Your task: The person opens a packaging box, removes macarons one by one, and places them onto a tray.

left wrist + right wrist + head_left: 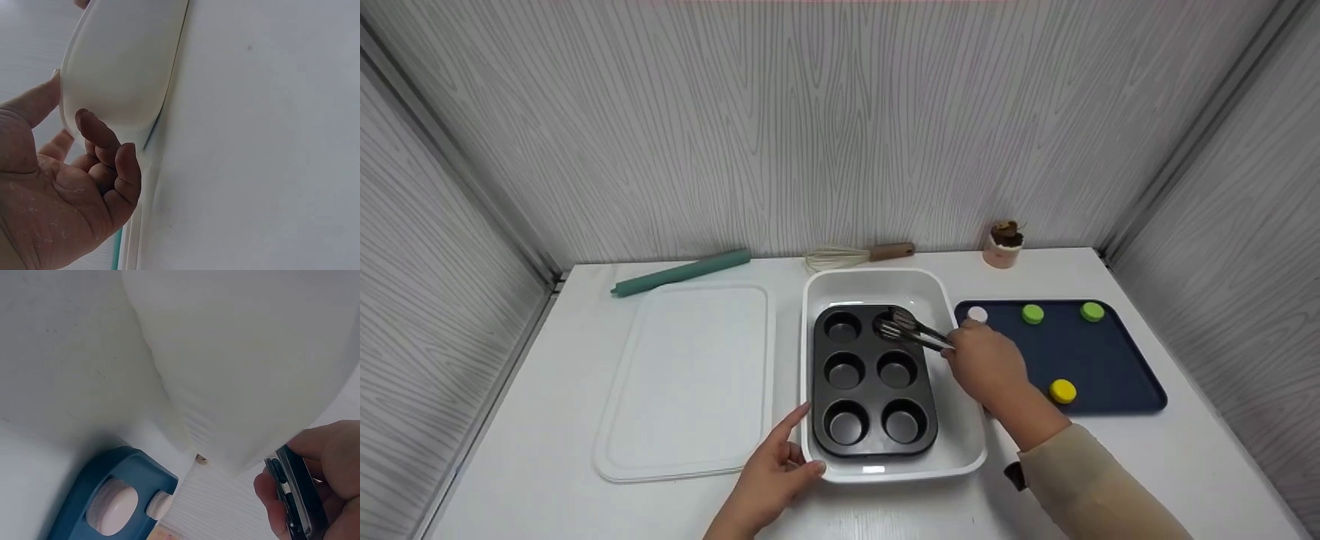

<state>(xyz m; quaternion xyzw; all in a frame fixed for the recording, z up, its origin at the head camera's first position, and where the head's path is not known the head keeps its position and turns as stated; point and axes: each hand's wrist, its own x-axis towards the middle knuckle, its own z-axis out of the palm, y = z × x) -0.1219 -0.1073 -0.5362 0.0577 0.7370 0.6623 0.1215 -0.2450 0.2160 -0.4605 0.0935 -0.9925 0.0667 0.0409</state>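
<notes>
A black muffin tin (871, 401) lies in a white rectangular basin (967, 450). My left hand (771, 474) grips the basin's near left corner. In the left wrist view its thumb (42, 101) is at the rim while the other fingers bend beside the wall. My right hand (986, 360) holds black tongs (924, 339) over the back right cup, the slotted heads pointing into it. From the right wrist, the handle of the tongs (298, 495) shows between thumb and fingers. The heads cover most of that cup; the other cups show bare bottoms.
Right of the basin lies a navy tray (1117, 367) with small round pieces: white (976, 315), two green (1033, 313) and yellow (1063, 391). A white board (697, 375) lies left. Along the back are a green rolling pin (682, 272), a whisk (859, 257) and a small pot (1002, 251).
</notes>
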